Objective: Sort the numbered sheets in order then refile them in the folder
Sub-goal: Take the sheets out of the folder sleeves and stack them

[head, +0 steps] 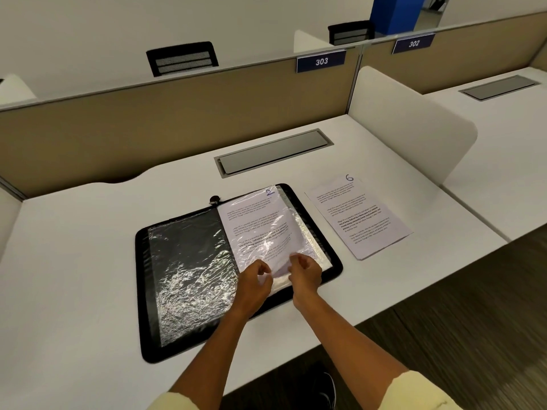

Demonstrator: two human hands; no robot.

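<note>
Black folder (313, 226), white sheets (359, 216), white desk (88, 261), blue 303 sign (321, 61).

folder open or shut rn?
Open: the folder lies flat on the desk, both halves spread, plastic sleeves exposed.

Open black zip folder with crinkled clear sleeves (189, 279) fills mid white counter (74, 261). Loose printed sheet marked 6 (358, 217) lies just right, apart. White rounded side divider (411, 128) walls the right (tan back partition (148, 119) behind). Left counter free.

Both arms reach forward; left hand (257, 278) and right hand (305, 272) close together, fingers curled.
</note>
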